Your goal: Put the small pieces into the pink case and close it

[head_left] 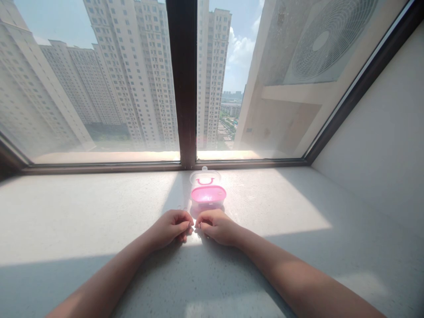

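My left hand (172, 229) is closed, its thumb and fingertips pinched together low over the sill. Facing it, my right hand (217, 226) is pinched in the same way, and only a narrow gap parts the two sets of fingertips. Whatever the fingers hold is too small or too hidden to make out. Just beyond the hands stands a small pink and clear plastic box (208, 204). Its clear lid (200, 175), with a pink handle (205, 181), is swung back toward the window. The box's lower front is partly hidden by my hands.
The pale speckled windowsill (99, 207) is crossed by bands of sun and shadow. A dark window frame (185, 110) closes off the far side, with tall buildings outside. A white wall (374, 145) bounds the right.
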Available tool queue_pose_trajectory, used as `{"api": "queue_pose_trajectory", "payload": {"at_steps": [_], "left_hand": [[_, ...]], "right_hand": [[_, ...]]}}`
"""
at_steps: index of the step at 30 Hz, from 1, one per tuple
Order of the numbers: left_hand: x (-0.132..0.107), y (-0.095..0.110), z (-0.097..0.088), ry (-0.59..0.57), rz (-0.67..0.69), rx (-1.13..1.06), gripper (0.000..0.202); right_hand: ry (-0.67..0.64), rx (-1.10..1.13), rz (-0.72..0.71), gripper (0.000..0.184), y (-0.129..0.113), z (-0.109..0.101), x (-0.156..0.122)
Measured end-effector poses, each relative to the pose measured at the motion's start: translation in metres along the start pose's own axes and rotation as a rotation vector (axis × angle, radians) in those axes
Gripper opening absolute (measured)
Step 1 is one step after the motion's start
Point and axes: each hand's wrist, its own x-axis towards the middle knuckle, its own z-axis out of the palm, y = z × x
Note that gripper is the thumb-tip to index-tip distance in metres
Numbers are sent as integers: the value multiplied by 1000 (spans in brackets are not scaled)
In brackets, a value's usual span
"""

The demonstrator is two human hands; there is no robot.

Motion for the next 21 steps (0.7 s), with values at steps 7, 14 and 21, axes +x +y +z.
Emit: {"api": "queue_pose_trajectory", "payload": {"at_steps": [7,14,21], "left_hand": [[0,0,1,4,1,5,19],[0,-2,0,2,-2,-3,19],[0,-1,0,-3,11,-6,17]], "right_hand": [[7,8,9,19,1,1,0],[5,5,8,18,-1,0,0],[6,-2,9,18,0,0,0]]}}
